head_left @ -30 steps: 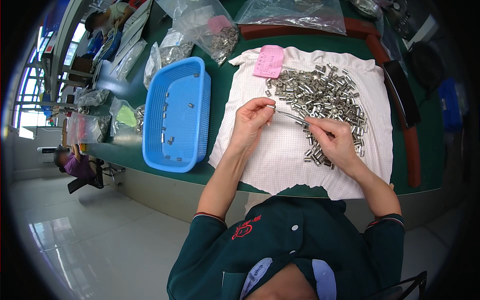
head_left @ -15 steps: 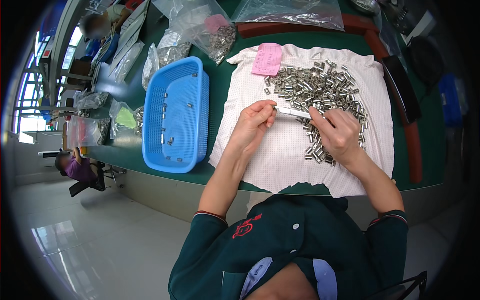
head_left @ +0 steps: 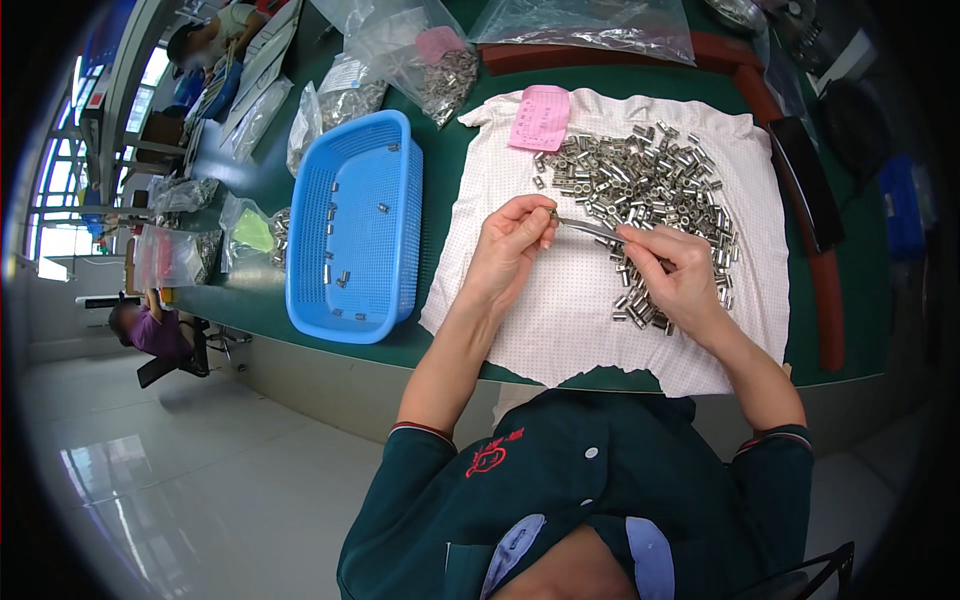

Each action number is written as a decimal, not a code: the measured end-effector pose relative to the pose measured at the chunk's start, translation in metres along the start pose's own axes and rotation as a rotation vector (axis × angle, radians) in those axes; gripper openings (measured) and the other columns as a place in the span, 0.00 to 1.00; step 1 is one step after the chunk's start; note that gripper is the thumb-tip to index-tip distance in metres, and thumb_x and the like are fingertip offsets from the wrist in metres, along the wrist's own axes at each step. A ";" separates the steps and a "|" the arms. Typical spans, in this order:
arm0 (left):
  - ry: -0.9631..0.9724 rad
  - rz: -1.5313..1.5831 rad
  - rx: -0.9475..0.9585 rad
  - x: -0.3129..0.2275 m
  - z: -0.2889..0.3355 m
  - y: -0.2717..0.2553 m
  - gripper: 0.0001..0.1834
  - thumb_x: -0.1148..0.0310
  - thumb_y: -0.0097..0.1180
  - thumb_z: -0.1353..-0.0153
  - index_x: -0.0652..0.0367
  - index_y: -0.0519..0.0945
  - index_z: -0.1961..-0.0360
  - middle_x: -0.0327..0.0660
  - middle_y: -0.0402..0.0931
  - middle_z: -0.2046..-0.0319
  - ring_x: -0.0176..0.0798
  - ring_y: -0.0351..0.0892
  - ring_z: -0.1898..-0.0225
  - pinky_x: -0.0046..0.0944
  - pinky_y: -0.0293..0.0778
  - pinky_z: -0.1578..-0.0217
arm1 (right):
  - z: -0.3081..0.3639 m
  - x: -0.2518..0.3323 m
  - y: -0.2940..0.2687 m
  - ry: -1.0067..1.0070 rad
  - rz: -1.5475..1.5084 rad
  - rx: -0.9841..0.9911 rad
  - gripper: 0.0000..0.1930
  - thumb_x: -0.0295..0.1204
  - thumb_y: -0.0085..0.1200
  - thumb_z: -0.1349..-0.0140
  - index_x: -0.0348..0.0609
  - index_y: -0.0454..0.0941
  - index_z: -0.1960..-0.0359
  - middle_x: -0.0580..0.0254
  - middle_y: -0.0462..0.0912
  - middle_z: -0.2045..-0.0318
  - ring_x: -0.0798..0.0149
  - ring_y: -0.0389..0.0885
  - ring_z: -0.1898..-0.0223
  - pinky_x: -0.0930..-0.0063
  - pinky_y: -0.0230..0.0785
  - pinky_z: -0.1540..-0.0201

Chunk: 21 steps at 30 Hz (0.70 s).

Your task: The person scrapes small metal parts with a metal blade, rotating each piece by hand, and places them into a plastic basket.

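Over the cloth, my left hand is closed, pinching a small metal sleeve between thumb and forefinger. My right hand grips a slim silver metal tool; its far end reaches the sleeve at my left fingertips. Whether the tip is inside the sleeve or only against it, I cannot tell. Behind and beside my right hand spreads a heap of short shiny metal sleeves, lying on the pale patterned cloth. To the left, the blue plastic basket holds several similar sleeves, scattered over its bottom.
A pink paper slip lies on the cloth's far edge. Clear bags of metal parts stand behind the basket. Reddish-brown edging runs along the right side of the green table, with a black curved object against it. Two people sit farther left.
The tool has turned in my right hand, its broad bright face giving way to a thin, darker edge. My right fingers have shifted on it. My left hand has hardly moved.
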State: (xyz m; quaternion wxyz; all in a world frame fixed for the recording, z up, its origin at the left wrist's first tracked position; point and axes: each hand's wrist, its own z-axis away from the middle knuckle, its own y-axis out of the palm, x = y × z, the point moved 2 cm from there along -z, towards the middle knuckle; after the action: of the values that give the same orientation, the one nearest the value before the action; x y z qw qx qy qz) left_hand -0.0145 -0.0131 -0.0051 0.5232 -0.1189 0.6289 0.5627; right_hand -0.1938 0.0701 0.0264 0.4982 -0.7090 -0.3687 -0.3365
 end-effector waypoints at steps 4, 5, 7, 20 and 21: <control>-0.109 0.049 -0.024 0.001 0.000 -0.001 0.08 0.72 0.51 0.43 0.65 0.74 0.63 0.37 0.71 0.75 0.27 0.66 0.75 0.24 0.64 0.71 | -0.001 -0.009 0.002 -0.155 0.158 -0.087 0.10 0.23 0.57 0.54 0.41 0.80 0.67 0.63 0.71 0.87 0.66 0.69 0.87 0.76 0.60 0.84; -0.149 0.061 -0.022 0.002 0.000 -0.002 0.09 0.71 0.51 0.43 0.66 0.74 0.63 0.37 0.71 0.75 0.27 0.66 0.75 0.24 0.64 0.71 | -0.002 -0.008 0.002 -0.287 0.283 -0.141 0.10 0.24 0.58 0.55 0.42 0.80 0.67 0.64 0.69 0.88 0.67 0.68 0.87 0.75 0.59 0.85; -0.175 0.083 -0.029 0.002 -0.001 -0.004 0.09 0.71 0.51 0.42 0.66 0.74 0.63 0.37 0.71 0.75 0.27 0.66 0.75 0.24 0.64 0.71 | -0.003 -0.006 0.002 -0.417 0.407 -0.195 0.11 0.24 0.59 0.56 0.44 0.80 0.68 0.66 0.67 0.88 0.67 0.67 0.87 0.75 0.58 0.85; 0.036 0.049 -0.018 0.001 -0.002 0.003 0.08 0.74 0.51 0.43 0.64 0.74 0.63 0.37 0.71 0.73 0.27 0.67 0.73 0.25 0.64 0.70 | 0.005 -0.007 0.006 0.185 -0.223 0.063 0.10 0.23 0.53 0.48 0.37 0.78 0.63 0.56 0.78 0.81 0.71 0.72 0.83 0.81 0.62 0.81; 0.036 0.049 -0.019 0.001 -0.001 0.003 0.08 0.74 0.51 0.43 0.64 0.74 0.63 0.37 0.71 0.73 0.27 0.67 0.73 0.25 0.64 0.70 | 0.005 -0.009 0.007 0.244 -0.284 0.087 0.10 0.23 0.53 0.48 0.37 0.78 0.63 0.55 0.79 0.79 0.72 0.73 0.83 0.82 0.63 0.80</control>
State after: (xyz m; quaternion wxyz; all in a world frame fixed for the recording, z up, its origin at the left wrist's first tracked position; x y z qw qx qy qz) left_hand -0.0178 -0.0127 -0.0047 0.4968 -0.1186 0.6356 0.5790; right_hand -0.1916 0.0718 0.0142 0.5170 -0.5815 -0.4163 -0.4705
